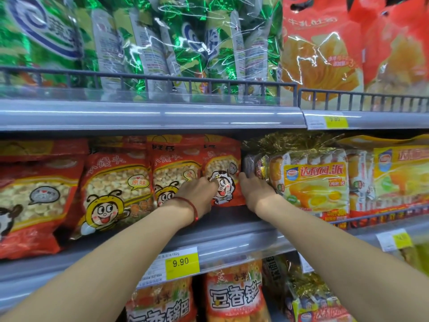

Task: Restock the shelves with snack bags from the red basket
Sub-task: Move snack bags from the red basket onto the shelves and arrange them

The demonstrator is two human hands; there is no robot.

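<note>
A small red snack bag (222,173) with a cartoon figure and a window of little round biscuits stands upright on the middle shelf (232,242). My left hand (199,196), with a red string on its wrist, grips the bag's left lower edge. My right hand (255,189) presses against the bag's right side, between it and a yellow cake pack (315,182). Matching red bags (116,187) stand in a row to the left. The red basket is out of view.
A top shelf (151,117) with a wire rail holds green foil packs (162,47) and orange-red bread bags (325,54). A yellow 9.90 price tag (182,262) hangs on the middle shelf's edge. Below it stand orange bags (234,296).
</note>
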